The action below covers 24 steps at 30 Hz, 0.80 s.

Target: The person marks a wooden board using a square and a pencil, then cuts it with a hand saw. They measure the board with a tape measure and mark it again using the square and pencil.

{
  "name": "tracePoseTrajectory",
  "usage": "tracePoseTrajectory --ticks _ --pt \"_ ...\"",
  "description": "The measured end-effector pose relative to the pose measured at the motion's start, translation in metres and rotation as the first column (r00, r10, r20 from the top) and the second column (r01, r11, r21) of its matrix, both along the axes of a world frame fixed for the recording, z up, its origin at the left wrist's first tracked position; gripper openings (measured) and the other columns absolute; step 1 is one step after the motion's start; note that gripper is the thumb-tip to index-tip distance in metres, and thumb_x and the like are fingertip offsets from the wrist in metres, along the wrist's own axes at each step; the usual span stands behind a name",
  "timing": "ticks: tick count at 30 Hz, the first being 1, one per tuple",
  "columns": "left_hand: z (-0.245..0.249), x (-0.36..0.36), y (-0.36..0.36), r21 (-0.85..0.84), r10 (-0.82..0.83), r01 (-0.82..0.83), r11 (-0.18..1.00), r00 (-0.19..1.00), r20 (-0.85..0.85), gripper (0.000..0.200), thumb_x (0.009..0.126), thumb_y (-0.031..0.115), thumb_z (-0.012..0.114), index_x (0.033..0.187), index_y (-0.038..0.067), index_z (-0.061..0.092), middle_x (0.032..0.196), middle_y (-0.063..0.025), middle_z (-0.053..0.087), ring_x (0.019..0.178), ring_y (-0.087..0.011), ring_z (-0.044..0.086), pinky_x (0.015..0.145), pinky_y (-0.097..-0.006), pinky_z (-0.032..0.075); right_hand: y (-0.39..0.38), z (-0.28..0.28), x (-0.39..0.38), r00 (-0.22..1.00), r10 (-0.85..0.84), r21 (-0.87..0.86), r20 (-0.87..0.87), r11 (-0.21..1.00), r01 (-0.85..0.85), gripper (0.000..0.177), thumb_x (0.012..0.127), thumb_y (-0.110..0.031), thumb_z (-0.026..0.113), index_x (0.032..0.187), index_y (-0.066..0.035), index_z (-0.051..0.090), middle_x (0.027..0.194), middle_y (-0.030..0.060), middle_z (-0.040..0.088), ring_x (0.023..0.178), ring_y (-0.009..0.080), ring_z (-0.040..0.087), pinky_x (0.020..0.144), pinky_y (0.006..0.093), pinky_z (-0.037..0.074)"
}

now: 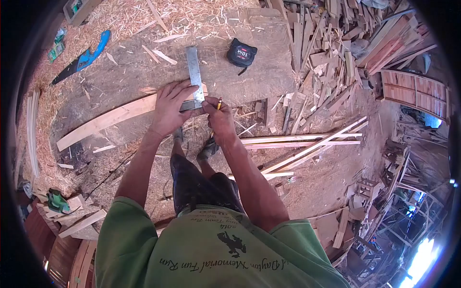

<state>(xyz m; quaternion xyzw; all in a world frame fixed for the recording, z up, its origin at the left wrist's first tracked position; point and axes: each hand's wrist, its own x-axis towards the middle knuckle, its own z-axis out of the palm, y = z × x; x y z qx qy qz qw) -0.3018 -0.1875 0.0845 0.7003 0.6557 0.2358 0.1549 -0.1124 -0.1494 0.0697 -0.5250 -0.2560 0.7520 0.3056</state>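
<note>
A pale wooden strip (106, 120) lies along the near side of the worktable, its right end under my hands. Across that end rests a try square (193, 67), its metal blade pointing away from me. My left hand (172, 104) presses the square against the strip, fingers closed over both. Close by on the right, my right hand (219, 117) grips a yellow pencil (219, 103) near the square's corner. The pencil's lower part is hidden in the fingers. Beyond my hands sits a black tape measure (241, 54).
A blue-handled handsaw (86, 56) lies on the left of the worktable (225, 29) among wood shavings. Scrap wood (331, 72) is heaped to the right. Long wooden strips (307, 141) cross on the ground at right. A green power tool (58, 200) stands at lower left.
</note>
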Motion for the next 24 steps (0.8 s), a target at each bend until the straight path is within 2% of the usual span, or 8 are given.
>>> tracePoseTrajectory --ticks 1,3,15,17,20,22,24 --pt "0.001 0.0 0.0 -0.004 -0.002 0.002 1.0 1.0 0.006 0.077 0.074 0.017 0.088 0.147 0.022 0.065 0.155 -0.0036 0.06 0.141 -0.0327 0.054 0.12 -0.0503 0.039 0.0 -0.002 0.0 1.0 0.0 0.007 -0.009 1.0 0.0 0.019 0.103 -0.012 0.073 0.12 -0.005 0.076 0.086 -0.0003 0.072 0.058 0.003 0.047 0.052 0.0233 0.035" --pt "0.002 0.0 0.001 -0.01 -0.001 0.001 1.0 1.0 0.017 0.077 0.074 0.016 0.088 0.147 0.021 0.065 0.155 -0.0039 0.06 0.141 -0.0328 0.053 0.121 -0.0505 0.039 0.0 -0.003 0.0 1.0 0.01 0.015 -0.01 1.0 -0.01 0.019 0.103 -0.015 0.074 0.121 -0.007 0.076 0.081 -0.0015 0.07 0.049 0.0004 0.04 0.043 0.022 0.029" --pt "-0.001 0.002 0.0 0.013 0.019 -0.02 1.0 0.999 0.031 0.079 0.07 0.012 0.089 0.145 0.02 0.066 0.152 -0.0041 0.063 0.139 -0.0327 0.055 0.12 -0.0511 0.038 0.006 -0.005 0.005 0.994 0.107 0.028 0.029 0.994 -0.108 0.018 0.106 -0.019 0.07 0.118 -0.007 0.076 0.08 -0.0024 0.068 0.049 0.0018 0.041 0.044 0.024 0.031" --pt "-0.001 0.004 -0.001 0.017 0.02 -0.021 1.0 0.999 0.025 0.078 0.07 0.011 0.089 0.144 0.02 0.067 0.151 -0.0045 0.063 0.137 -0.033 0.056 0.12 -0.0509 0.039 0.007 -0.007 0.008 0.987 0.133 0.028 0.093 0.99 -0.136 0.023 0.109 -0.025 0.066 0.117 -0.005 0.077 0.079 -0.0021 0.068 0.05 0.0039 0.044 0.045 0.0267 0.033" --pt "0.003 0.003 0.002 0.035 0.017 -0.018 0.999 0.999 0.029 0.077 0.07 0.011 0.088 0.143 0.019 0.067 0.149 -0.0051 0.064 0.136 -0.0332 0.057 0.119 -0.0504 0.041 0.009 0.029 0.015 0.92 0.07 0.217 0.386 0.962 -0.165 0.042 0.114 -0.036 0.056 0.113 0.0 0.078 0.077 -0.0011 0.065 0.05 0.0096 0.048 0.048 0.0315 0.038" --pt "0.005 0.003 0.001 0.042 0.013 -0.015 0.999 0.999 0.032 0.076 0.07 0.01 0.088 0.143 0.019 0.067 0.148 -0.0055 0.064 0.136 -0.0332 0.057 0.118 -0.0501 0.041 0.016 0.044 0.028 0.791 0.022 0.482 0.611 0.783 -0.394 0.057 0.116 -0.045 0.047 0.112 0.004 0.078 0.077 0.0038 0.064 0.059 0.0122 0.056 0.057 0.0311 0.045" --pt "0.007 0.004 0.001 0.048 0.008 -0.01 0.999 1.0 0.03 0.075 0.07 0.01 0.087 0.142 0.018 0.067 0.148 -0.0057 0.064 0.136 -0.0332 0.057 0.118 -0.0496 0.042 0.018 0.083 0.033 0.792 0.145 0.299 0.593 0.874 -0.383 0.056 0.116 -0.044 0.047 0.114 0.003 0.077 0.078 0.0082 0.066 0.066 0.0135 0.061 0.062 0.0312 0.048"
